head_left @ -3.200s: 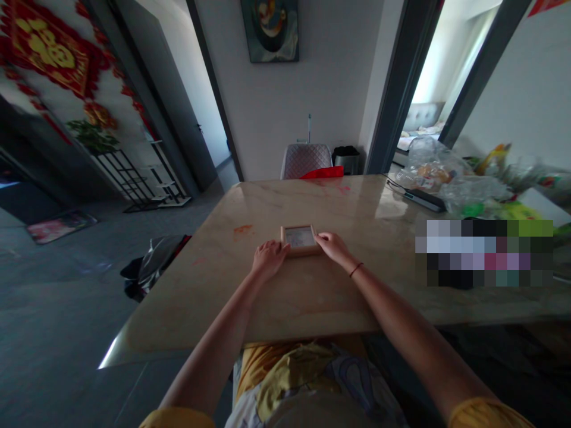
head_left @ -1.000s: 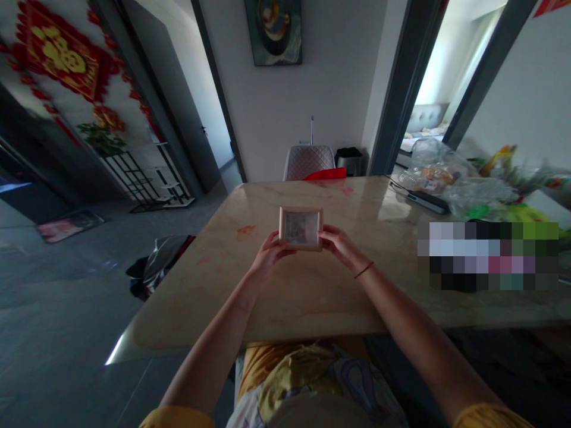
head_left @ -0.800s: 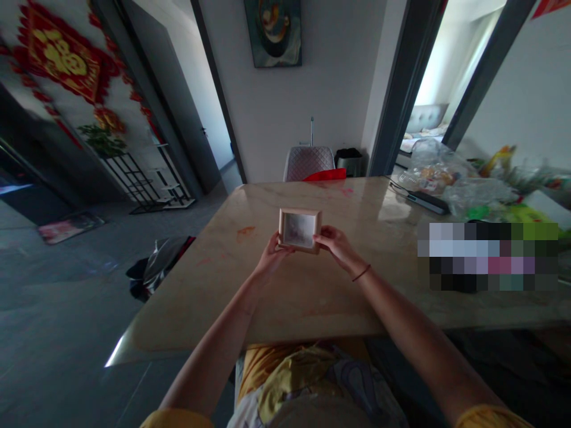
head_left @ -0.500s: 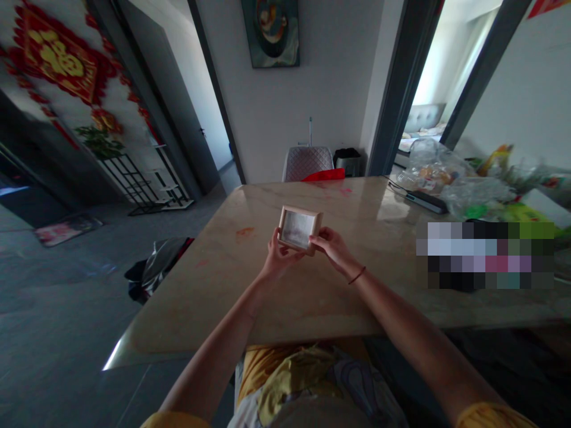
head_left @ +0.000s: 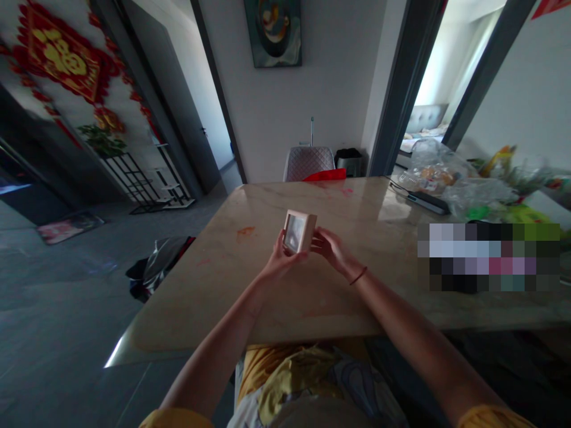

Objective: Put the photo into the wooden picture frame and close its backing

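- The small light-wood picture frame (head_left: 300,232) with a pale grey pane is held up and tilted, a little above the cream marble tabletop (head_left: 200,285), near the table's middle
- The left hand (head_left: 279,264) bears it from below and the side, fingers curled up behind the frame and thumb pressed along its lower edge
- The right hand (head_left: 332,252) has its fingers loosely curved and slightly spread at the frame's lower right corner; I cannot tell whether they touch it
- Main risk: with one hand carrying most of the weight on a narrow wooden edge, a slight slip or twist could drop the frame onto hard marble, chipping a corner or cracking the pane
- A bump from the right fingers could also tip it out of the left hand's hold
- An orange-red stain (head_left: 244,230) lies on the marble near the frame, not in the way
- Crumpled clear plastic bags (head_left: 432,169) and a dark flat device with a cable (head_left: 427,203) sit well off to the right, apart from the hands
- A pixelated patch (head_left: 488,257) hides part of the table's right side
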Demonstrator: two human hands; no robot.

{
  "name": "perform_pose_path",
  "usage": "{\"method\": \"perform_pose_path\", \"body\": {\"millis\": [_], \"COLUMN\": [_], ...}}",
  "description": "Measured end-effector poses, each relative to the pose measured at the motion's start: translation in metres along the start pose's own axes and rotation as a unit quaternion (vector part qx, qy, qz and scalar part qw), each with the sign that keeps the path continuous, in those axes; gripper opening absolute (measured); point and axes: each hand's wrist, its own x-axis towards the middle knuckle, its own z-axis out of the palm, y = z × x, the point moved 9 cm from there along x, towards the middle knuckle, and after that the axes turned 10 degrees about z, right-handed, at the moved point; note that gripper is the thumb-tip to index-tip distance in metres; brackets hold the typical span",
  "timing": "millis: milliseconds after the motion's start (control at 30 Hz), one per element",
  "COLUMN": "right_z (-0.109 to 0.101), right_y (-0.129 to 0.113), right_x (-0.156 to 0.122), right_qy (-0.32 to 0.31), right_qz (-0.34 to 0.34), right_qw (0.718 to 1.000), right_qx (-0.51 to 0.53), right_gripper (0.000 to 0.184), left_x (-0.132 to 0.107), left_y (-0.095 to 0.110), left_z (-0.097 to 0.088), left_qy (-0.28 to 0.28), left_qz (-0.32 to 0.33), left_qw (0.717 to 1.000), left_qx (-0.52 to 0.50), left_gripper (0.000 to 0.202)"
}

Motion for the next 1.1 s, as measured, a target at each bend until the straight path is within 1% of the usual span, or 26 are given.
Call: {"method": "perform_pose_path", "body": {"millis": [67,100,167,233,300,367,433,533,633,700,767,867,900,967,1033,1100], "right_z": [-0.007,-0.011,-0.014,-0.010,-0.008,-0.008,-0.011,-0.017,-0.026,-0.032,-0.039,-0.048,-0.050,-0.054,-0.055,-0.052], "right_y": [-0.002,-0.003,-0.002,0.001,0.002,0.001,0.001,-0.002,-0.008,-0.010,-0.009,-0.006,-0.006,-0.008,-0.012,-0.015], "right_x": [0.002,0.004,0.007,0.010,0.011,0.012,0.011,0.011,0.009,0.007,0.006,0.008,0.009,0.009,0.008,0.007], "right_qy": [0.020,0.034,0.046,0.027,0.013,0.018,0.030,0.057,0.099,0.129,0.155,0.174,0.178,0.188,0.202,0.211], "right_qz": [-0.013,-0.018,-0.022,-0.019,-0.020,-0.023,-0.026,-0.037,-0.064,-0.073,-0.064,-0.049,-0.050,-0.064,-0.083,-0.094], "right_qw": [1.000,0.999,0.999,0.999,1.000,0.999,0.999,0.997,0.993,0.989,0.986,0.983,0.983,0.980,0.974,0.966], "right_qx": [0.010,0.005,-0.011,-0.021,-0.017,-0.015,-0.019,-0.022,-0.020,-0.013,-0.002,0.004,0.001,-0.018,-0.061,-0.117], "right_gripper": [0.033,0.032,0.032,0.034,0.036,0.036,0.037,0.040,0.043,0.043,0.044,0.047,0.047,0.046,0.042,0.038], "left_x": [-0.004,-0.008,-0.016,-0.024,-0.030,-0.032,-0.032,-0.027,-0.022,-0.019,-0.017,-0.014,-0.012,-0.006,-0.002,0.000], "left_y": [0.001,0.000,-0.004,-0.009,-0.011,-0.010,-0.008,-0.005,-0.005,-0.008,-0.013,-0.019,-0.020,-0.020,-0.019,-0.020], "left_z": [0.012,0.018,0.029,0.036,0.040,0.043,0.045,0.045,0.044,0.042,0.038,0.031,0.027,0.017,0.006,-0.002], "left_qy": [-0.066,-0.095,-0.151,-0.189,-0.220,-0.243,-0.250,-0.240,-0.221,-0.206,-0.192,-0.168,-0.151,-0.102,-0.052,-0.020], "left_qz": [-0.023,-0.044,-0.097,-0.146,-0.176,-0.188,-0.189,-0.189,-0.187,-0.188,-0.193,-0.196,-0.190,-0.163,-0.134,-0.117], "left_qw": [0.996,0.992,0.976,0.957,0.940,0.929,0.925,0.925,0.930,0.936,0.942,0.953,0.959,0.973,0.985,0.991], "left_qx": [-0.051,-0.072,-0.127,-0.167,-0.191,-0.207,-0.215,-0.224,-0.226,-0.215,-0.195,-0.158,-0.147,-0.124,-0.093,-0.062], "left_gripper": [0.082,0.072,0.062,0.064,0.069,0.072,0.074,0.077,0.075,0.069,0.061,0.050,0.047,0.039,0.032,0.028]}}
